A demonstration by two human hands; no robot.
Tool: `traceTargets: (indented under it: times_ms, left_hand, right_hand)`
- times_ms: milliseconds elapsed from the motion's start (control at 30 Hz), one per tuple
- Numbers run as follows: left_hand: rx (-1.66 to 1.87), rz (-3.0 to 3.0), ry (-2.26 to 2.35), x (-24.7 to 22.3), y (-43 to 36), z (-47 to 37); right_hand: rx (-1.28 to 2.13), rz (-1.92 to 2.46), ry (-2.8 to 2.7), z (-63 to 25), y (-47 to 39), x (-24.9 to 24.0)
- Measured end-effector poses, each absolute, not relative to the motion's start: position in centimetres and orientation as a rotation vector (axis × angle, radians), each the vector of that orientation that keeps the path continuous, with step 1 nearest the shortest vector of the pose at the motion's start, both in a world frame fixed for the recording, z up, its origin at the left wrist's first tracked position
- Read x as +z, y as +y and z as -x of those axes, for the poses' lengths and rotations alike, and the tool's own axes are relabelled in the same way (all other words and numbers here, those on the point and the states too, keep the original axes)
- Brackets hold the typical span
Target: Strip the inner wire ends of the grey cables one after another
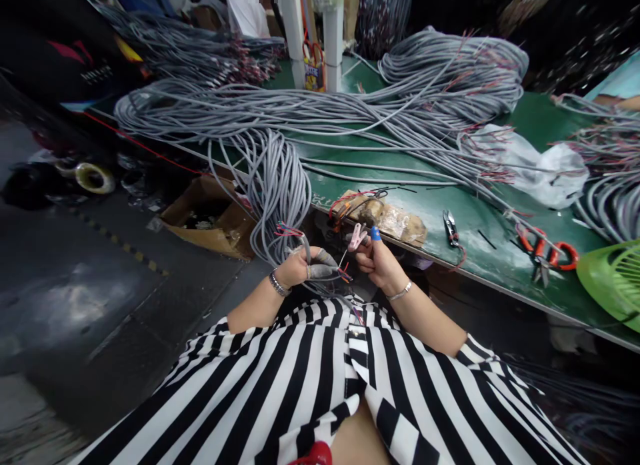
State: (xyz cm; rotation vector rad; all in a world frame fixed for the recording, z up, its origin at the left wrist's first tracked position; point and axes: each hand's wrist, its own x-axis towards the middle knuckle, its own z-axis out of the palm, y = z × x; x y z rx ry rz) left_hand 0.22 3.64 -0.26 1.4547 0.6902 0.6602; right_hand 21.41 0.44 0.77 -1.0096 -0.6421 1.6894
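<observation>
At left, a carton (183,233) stands on the floor below the bundle (275,178), whose loops hang over the bench (425,162) edge; added pull could drag more cable down. Loose wire ends (289,230) beside the left hand (300,268) could snag on it. The left hand's grip is closed around a grey cable (323,272) held above the lap; slack pressure could let it twist. Its split cores (345,273) lie close together, so the wrong one could be picked. A pink clip (357,237) sits just beside the right hand (377,262) and could catch a core. The right hand's grip is curled in; whether it pinches a core cannot be told. Farther right, the cutters (451,228) lie near the bench edge; a sweeping sleeve could knock them off.
</observation>
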Motion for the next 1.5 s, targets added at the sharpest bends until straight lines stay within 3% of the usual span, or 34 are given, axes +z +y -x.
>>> traceTargets:
  times_ms: [633,733,933,1167,1500]
  left_hand:
    - [0.648,-1.531,0.645,-0.8,3.8,-2.0]
    - [0.496,-1.515,0.629,-1.4,3.2,-2.0]
    - [0.384,-1.423,0.571,-2.4,1.9,-1.8]
    - [0.378,-1.528,0.628,-2.8,0.8,-2.6]
    - [0.476,-1.220,0.557,0.3,0.7,-2.5]
  right_hand:
    - [1.838,1.091,-0.867,-21.9,-2.2,0.9]
    - [1.702,1.215,-1.009,-22.5,-2.5,0.6]
    - [1.050,1.300,-1.393,-23.3,-3.8,1.6]
    - [0.797,1.331,-1.600,-20.5,-4.1,3.3]
    - [1.178,1.030,-1.418,-21.0,-3.9,1.8]
